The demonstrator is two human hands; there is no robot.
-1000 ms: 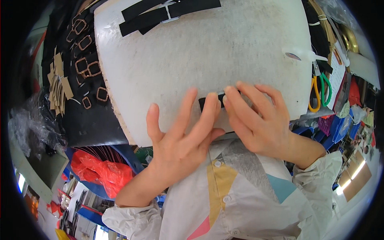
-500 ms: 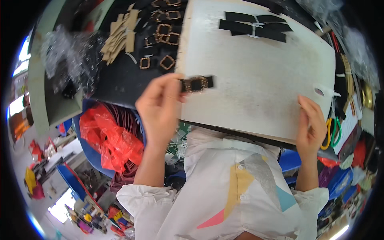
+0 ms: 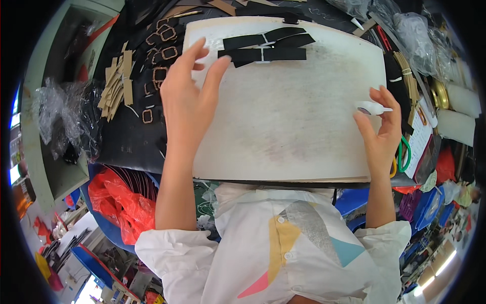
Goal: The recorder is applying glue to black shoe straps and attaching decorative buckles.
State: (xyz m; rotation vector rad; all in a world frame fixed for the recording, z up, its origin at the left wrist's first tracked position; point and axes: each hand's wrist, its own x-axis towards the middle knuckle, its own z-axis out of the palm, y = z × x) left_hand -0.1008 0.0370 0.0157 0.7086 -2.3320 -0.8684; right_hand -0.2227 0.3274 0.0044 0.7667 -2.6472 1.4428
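Note:
My left hand (image 3: 190,96) is raised over the left side of a white board (image 3: 283,121), its thumb and fingers apart and nothing between them. Its thumb tip lies at or just over the left end of several black strips (image 3: 283,54), which are bundled with white ties near the board's far edge. At the right edge of the board, my right hand (image 3: 380,131) is curled around a small white bottle (image 3: 373,108) with a thin nozzle. The thumb is on one side of the bottle and the fingers on the other; the nozzle points right.
Square gold-coloured buckles (image 3: 159,74) with black pieces and beige strips (image 3: 117,86) lie on the black table to the left. Scissors (image 3: 403,154) with green and yellow handles sit right of the board. A red plastic bag (image 3: 121,202) fills a blue tub at the lower left.
My left hand has let go of the black strap with buckles and moved toward the far strips. The white bottle, lying on the board before, is now in my right hand. The view has shifted.

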